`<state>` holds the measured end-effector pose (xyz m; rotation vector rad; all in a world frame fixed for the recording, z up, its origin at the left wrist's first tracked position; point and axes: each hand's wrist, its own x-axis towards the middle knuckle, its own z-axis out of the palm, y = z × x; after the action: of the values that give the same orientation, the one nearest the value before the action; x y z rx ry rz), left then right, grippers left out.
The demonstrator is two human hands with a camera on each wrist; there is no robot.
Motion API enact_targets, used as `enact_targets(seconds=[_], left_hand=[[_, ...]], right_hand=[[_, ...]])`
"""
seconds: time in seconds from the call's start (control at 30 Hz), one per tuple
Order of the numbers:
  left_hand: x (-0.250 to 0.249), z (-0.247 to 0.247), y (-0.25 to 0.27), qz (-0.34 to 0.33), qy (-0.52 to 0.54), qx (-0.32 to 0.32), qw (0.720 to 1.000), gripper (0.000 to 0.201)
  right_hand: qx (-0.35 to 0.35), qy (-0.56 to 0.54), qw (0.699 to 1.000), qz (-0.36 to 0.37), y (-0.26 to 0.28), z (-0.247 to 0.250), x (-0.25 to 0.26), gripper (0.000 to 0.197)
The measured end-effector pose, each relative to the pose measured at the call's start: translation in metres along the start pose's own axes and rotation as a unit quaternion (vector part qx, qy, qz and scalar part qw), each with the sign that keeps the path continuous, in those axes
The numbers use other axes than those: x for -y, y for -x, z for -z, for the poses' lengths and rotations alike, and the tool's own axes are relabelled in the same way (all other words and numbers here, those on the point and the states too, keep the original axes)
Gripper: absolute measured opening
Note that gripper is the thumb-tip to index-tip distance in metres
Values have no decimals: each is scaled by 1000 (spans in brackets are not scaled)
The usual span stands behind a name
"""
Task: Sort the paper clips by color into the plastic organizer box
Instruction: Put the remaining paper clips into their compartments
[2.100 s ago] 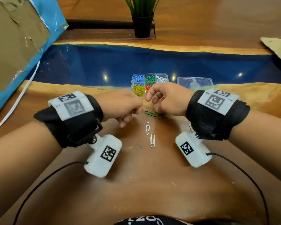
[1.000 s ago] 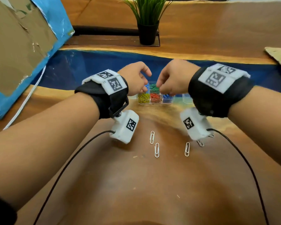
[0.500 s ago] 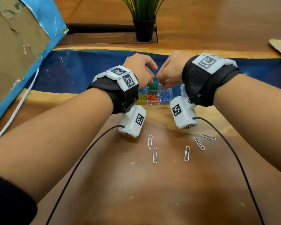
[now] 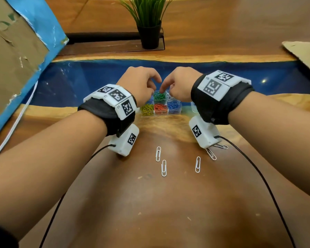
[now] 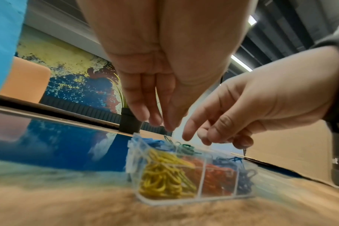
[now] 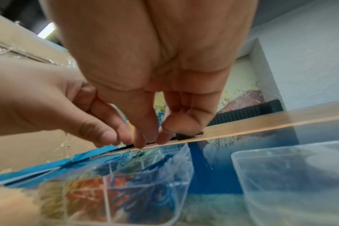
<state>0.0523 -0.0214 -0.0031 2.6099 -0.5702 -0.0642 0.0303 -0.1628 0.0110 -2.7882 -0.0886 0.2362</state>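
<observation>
From the head camera, your left hand [image 4: 141,83] and right hand [image 4: 179,85] hover together over the clear plastic organizer box [image 4: 161,106], above its compartment of green paper clips [image 4: 159,96]. Five white paper clips [image 4: 163,168] lie on the brown wooden table [image 4: 150,212].

The left wrist view shows your left fingers [image 5: 145,107] hanging loosely, holding nothing.

The right wrist view shows your right fingertips [image 6: 143,137] drawn narrow, with nothing visible between them.

Green clip [image 6: 139,154] gone from table — now over organizer box [image 4: 174,111].
</observation>
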Motion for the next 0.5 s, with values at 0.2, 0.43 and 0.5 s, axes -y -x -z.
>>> enact_targets(seconds=[0.2, 0.43, 0.5], left_hand=[[7, 4, 13, -4, -3, 26, 1000, 40], [5, 2, 20, -20, -51, 94, 994, 54], [4, 2, 22, -29, -53, 95, 994, 51]], right_hand=[[15, 48, 999, 13, 3, 0, 4, 48], [5, 52, 999, 5, 19, 7, -2, 45], [5, 58, 998, 6, 30, 7, -8, 39]])
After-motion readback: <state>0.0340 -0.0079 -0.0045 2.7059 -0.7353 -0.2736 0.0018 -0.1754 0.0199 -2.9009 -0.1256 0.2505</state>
